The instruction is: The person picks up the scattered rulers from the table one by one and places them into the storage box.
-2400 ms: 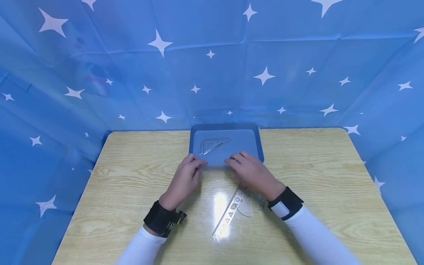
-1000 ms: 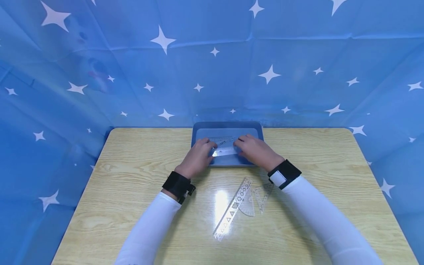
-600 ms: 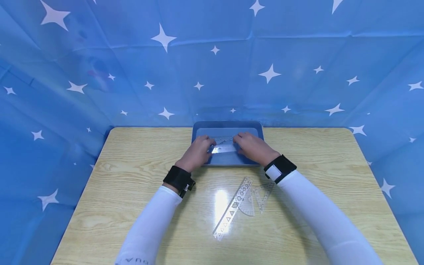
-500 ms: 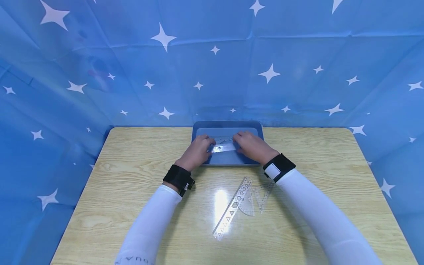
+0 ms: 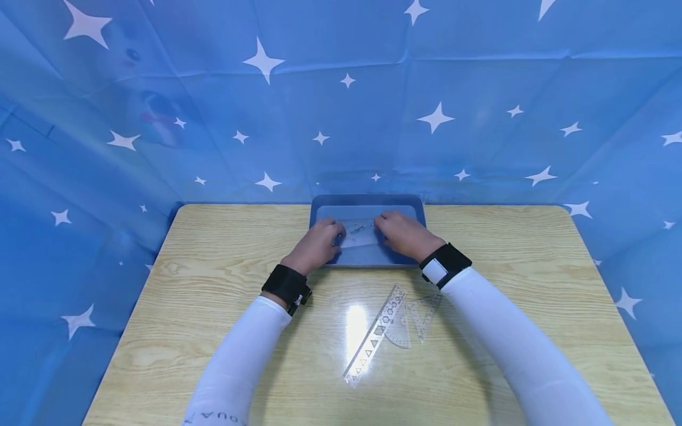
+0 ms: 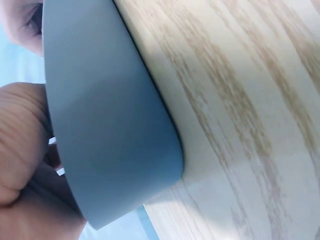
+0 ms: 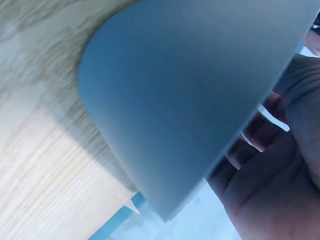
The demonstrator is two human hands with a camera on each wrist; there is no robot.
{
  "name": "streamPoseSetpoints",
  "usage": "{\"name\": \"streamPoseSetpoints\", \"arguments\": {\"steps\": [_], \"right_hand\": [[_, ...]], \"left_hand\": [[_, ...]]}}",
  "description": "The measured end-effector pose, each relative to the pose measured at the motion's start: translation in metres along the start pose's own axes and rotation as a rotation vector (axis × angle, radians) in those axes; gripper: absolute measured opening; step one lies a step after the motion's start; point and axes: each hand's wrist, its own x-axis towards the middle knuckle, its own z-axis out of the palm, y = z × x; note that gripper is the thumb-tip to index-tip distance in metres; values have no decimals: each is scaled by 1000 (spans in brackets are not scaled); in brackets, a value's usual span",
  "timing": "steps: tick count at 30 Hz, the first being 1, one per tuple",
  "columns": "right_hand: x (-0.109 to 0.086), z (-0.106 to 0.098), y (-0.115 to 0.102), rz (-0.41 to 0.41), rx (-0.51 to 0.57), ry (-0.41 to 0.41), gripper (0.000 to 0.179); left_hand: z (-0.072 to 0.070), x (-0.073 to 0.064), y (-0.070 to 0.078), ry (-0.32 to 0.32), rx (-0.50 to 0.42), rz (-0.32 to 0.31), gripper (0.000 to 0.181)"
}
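In the head view, my left hand and right hand reach into a blue tray at the back of the table. Between them lies a clear, flat plastic strip that looks like a ruler, an end pinched in each hand's fingers. Just behind it, partly seen through the clear plastic, is a transparent set square in the tray. Both wrist views show mostly the tray's outer wall, which hides the fingertips and most of the strip.
Nearer the front of the wooden table lie a clear template ruler with cut-out shapes, a protractor and another set square. A blue star-patterned curtain stands right behind the tray.
Both hands have moved from the tray's front edge forward into it, with the clear ruler between them. Over the last half second they hardly move, while the bright glare on the ruler fades.
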Motion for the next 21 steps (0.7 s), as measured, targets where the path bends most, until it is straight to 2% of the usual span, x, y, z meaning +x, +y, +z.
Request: {"name": "streamPoseSetpoints", "arguments": {"steps": [6,12,21], "right_hand": [[-5,2,4,7,17,-44,34],[-8,5,8,-3,48,-76,32],[-9,6,12,-15,86,-79,29]], "left_hand": [[1,0,4,-46,-4,1,30],[4,1,6,-65,-4,17,28],[11,1,0,-47,-29,21,26]]}}
